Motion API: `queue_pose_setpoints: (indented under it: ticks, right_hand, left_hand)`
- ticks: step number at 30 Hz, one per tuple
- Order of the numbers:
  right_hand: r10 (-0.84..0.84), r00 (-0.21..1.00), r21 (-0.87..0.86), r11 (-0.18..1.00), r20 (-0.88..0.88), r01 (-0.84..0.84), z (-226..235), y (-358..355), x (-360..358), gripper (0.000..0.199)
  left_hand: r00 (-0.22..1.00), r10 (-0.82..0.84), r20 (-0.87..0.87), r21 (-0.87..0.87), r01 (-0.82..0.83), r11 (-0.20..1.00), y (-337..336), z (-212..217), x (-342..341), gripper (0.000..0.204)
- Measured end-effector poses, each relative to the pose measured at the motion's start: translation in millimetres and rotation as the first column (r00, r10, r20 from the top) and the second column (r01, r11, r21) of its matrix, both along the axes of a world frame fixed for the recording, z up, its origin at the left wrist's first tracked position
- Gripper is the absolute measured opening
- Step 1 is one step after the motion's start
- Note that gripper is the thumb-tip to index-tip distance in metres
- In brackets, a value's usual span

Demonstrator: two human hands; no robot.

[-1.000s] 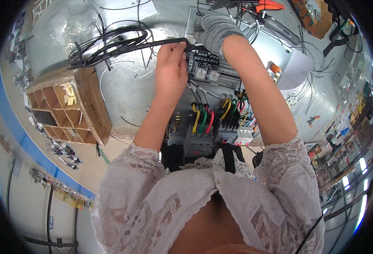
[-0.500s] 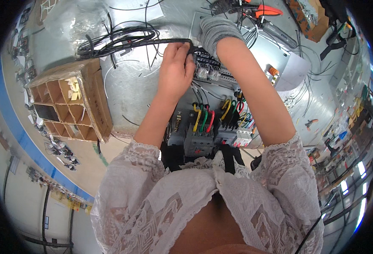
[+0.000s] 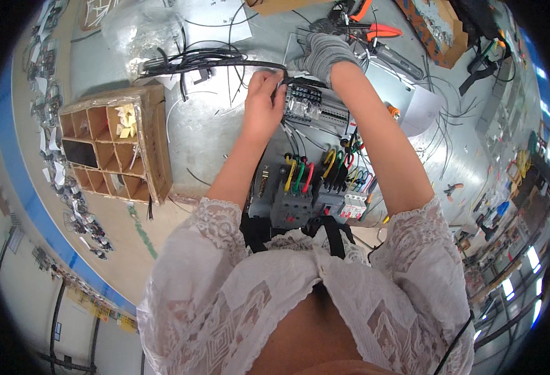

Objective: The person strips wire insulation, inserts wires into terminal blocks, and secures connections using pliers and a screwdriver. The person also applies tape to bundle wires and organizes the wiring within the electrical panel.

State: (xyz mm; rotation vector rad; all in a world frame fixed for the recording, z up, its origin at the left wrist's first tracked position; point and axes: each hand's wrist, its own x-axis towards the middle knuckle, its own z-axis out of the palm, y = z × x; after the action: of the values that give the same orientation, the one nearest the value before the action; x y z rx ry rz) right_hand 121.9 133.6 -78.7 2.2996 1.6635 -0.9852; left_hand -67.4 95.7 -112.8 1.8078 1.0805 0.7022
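My bare left hand (image 3: pixel 265 103) is closed around the end of a black cable bundle (image 3: pixel 219 63), thumb and fingers pinching it just left of the terminal rows. A grey knitted glove covers my right hand (image 3: pixel 322 50), which is at the bundle's right end, above the panel. Its gloved fingers look curled, but whatever they grip is hidden. Below both hands lies a panel with a terminal block (image 3: pixel 303 100). Closer to me are circuit breakers (image 3: pixel 292 203) with yellow, green and red wires (image 3: pixel 300 177) looping out of their tops.
A cardboard compartment box (image 3: pixel 153 144) stands at the left, with yellow pieces in one cell. Orange-handled pliers (image 3: pixel 384 31) and a dark grey tool (image 3: pixel 400 61) lie beyond my right hand. An open carton (image 3: pixel 437 34) sits at the far right. Loose wires litter the metal tabletop.
My right hand has shifted slightly, and its gloved fingers show more now. My left hand keeps its hold on the cable bundle. The whole view has turned and shifted a little.
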Motion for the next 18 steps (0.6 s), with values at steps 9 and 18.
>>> queue_pose_setpoints:
  ticks: [9, 18]
  right_hand:
    - [0.022, 1.000, 0.202, 0.979, -0.013, -0.019, 20, -6, -17, 0.046]
    - [0.061, 0.998, 0.294, 0.954, -0.031, -0.049, -7, -29, -59, 0.027]
  left_hand:
    - [1.000, 0.007, -0.004, -0.036, -0.007, 0.999, -4, 3, -4, 0.024]
    - [0.998, -0.048, -0.044, -0.154, 0.040, 0.987, 7, 6, -22, 0.029]
